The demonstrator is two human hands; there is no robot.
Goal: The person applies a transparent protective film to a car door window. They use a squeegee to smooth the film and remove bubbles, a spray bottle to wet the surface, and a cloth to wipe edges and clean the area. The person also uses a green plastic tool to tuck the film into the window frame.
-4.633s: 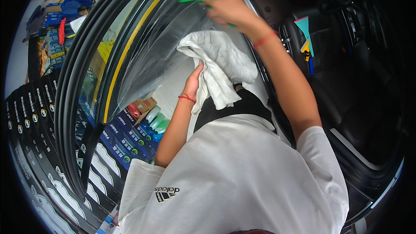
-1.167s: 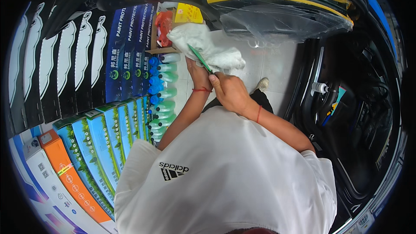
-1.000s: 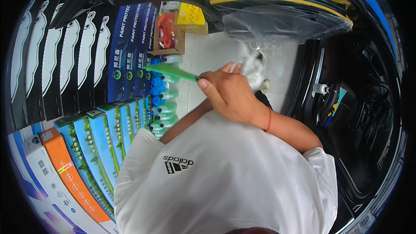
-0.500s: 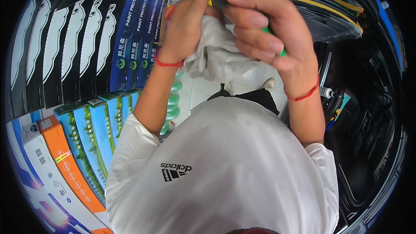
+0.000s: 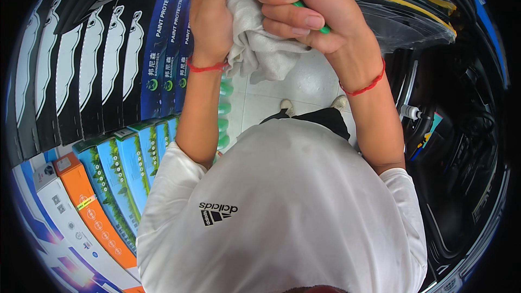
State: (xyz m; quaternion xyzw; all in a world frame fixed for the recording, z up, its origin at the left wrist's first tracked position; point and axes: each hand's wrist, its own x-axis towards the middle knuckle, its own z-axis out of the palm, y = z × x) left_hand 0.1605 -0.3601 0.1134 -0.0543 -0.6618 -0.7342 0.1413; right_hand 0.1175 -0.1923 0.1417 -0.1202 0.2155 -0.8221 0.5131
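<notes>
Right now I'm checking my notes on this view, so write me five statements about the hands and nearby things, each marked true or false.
1. The left hand has a white cloth against it. True.
2. The right hand grips a red handle. False: the green handle is in it.
3. A red band circles each wrist. True.
4. An orange box stands on the person's right. False: the orange box is on the left.
5. The person's shoes are light-coloured. True.

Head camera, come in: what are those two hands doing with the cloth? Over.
Left hand, grip closed on bunched white cloth. Right hand, grip closed around green handle. That hand hides part of both.
</notes>
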